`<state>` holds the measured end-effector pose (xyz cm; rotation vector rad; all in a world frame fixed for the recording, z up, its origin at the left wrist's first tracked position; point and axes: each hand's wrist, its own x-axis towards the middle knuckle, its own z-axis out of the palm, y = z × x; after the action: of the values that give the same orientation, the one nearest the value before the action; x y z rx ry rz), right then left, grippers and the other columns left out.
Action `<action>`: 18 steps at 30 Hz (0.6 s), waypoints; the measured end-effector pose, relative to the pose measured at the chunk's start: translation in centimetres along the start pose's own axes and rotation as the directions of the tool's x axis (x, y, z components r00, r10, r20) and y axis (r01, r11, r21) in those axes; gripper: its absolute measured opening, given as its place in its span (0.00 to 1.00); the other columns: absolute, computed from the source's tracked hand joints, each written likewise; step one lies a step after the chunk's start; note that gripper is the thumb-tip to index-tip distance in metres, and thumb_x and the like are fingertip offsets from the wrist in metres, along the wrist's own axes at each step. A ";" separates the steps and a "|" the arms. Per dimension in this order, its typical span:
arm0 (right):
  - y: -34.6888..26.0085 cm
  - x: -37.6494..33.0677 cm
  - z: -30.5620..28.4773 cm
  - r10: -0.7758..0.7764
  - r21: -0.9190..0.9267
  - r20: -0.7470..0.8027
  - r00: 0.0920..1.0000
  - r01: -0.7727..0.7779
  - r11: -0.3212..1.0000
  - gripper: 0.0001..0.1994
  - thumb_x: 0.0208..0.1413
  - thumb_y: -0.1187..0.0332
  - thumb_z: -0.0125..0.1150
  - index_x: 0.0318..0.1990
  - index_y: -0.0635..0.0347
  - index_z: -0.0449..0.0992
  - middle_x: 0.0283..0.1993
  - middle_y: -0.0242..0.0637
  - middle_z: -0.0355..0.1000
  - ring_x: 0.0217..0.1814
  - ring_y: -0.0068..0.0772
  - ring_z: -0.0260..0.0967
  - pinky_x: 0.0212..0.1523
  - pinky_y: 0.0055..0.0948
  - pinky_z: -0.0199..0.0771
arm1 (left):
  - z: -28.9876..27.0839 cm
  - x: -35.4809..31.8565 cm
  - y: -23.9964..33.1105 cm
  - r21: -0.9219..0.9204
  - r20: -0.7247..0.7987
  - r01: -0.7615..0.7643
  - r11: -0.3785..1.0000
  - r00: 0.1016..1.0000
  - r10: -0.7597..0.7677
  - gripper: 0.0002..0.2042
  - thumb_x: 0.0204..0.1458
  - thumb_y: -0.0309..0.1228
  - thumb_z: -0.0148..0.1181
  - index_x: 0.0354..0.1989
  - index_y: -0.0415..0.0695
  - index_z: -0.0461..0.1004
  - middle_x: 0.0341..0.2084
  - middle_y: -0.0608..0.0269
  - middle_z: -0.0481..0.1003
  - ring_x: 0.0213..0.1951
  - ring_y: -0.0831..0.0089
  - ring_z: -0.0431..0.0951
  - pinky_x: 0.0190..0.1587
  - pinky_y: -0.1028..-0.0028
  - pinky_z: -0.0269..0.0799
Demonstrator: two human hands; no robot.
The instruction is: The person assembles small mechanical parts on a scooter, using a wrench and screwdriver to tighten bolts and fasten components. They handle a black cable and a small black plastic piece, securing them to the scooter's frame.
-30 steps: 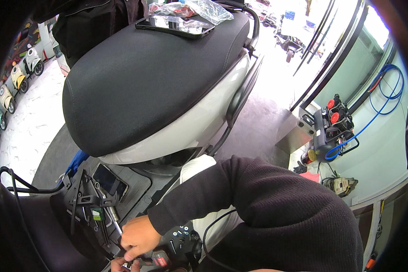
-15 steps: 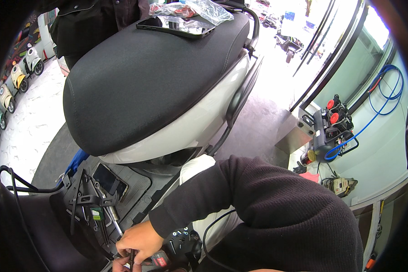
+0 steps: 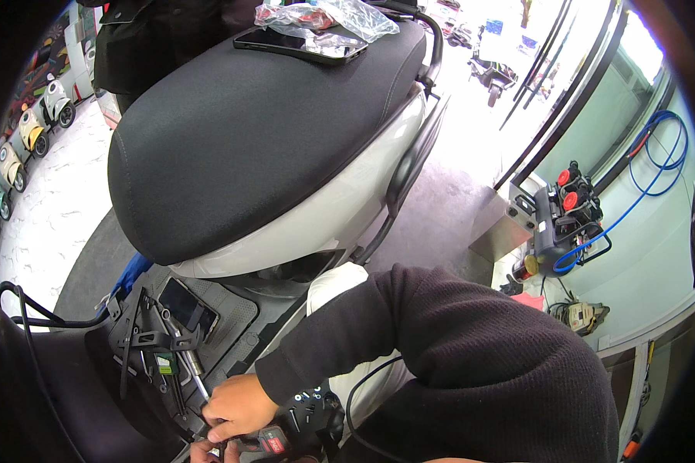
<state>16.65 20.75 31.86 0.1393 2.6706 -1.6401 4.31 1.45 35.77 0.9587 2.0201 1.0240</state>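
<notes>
My right hand (image 3: 242, 405) is closed at the lower edge, its fingertips pinched down beside a small dark part that I cannot make out. Only the fingertips of my left hand (image 3: 204, 451) come into view, closed against the same spot from below. Right beside them lies a red and black power tool (image 3: 272, 441), partly cut off. Several loose screws and washers (image 3: 307, 407) are close to my right wrist. On the scooter's footboard (image 3: 235, 328), wrenches and a ratchet (image 3: 191, 356) lie with a black bracket (image 3: 153, 340) and a phone (image 3: 187, 306).
The black scooter seat (image 3: 262, 131) carries another phone (image 3: 301, 46) and clear plastic bags (image 3: 359, 19). A person in dark clothes (image 3: 158, 46) stands beyond it. A black cable (image 3: 359, 390) loops near my arm. At right are an air compressor (image 3: 560, 231) and blue hose (image 3: 633, 208).
The fingers of my right hand have curled and shifted slightly, covering more of the small dark part. The person behind the seat has moved a little to the right.
</notes>
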 end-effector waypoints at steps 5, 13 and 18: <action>0.2 0.1 -0.2 -0.252 0.180 -0.107 0.962 0.268 0.946 0.19 0.64 0.55 0.64 0.40 0.68 0.80 0.40 0.54 0.81 0.45 0.58 0.80 0.47 0.50 0.79 | -0.1 -0.2 0.1 0.000 -0.017 0.023 1.000 1.000 -0.023 0.13 0.61 0.27 0.73 0.46 0.32 0.79 0.35 0.59 0.83 0.33 0.77 0.79 0.38 0.75 0.75; 0.9 0.6 0.7 -0.203 0.138 -0.055 0.978 0.209 0.968 0.14 0.56 0.71 0.68 0.47 0.68 0.79 0.46 0.49 0.80 0.49 0.51 0.80 0.49 0.47 0.79 | -0.3 0.0 -0.2 0.125 0.018 -0.021 0.992 1.000 0.019 0.13 0.61 0.27 0.73 0.48 0.32 0.79 0.36 0.58 0.83 0.35 0.76 0.80 0.40 0.74 0.77; 1.5 1.1 1.2 -0.358 0.244 -0.151 0.921 0.386 0.890 0.15 0.53 0.76 0.66 0.50 0.67 0.78 0.47 0.47 0.79 0.50 0.50 0.79 0.52 0.47 0.79 | -0.2 -0.1 -0.4 0.079 0.005 -0.011 0.997 1.000 0.010 0.13 0.62 0.28 0.73 0.48 0.32 0.78 0.35 0.60 0.82 0.34 0.77 0.78 0.38 0.75 0.75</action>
<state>15.62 20.43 29.97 -0.3229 2.6551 -2.1592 4.03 1.15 35.59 1.0132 2.0670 0.9520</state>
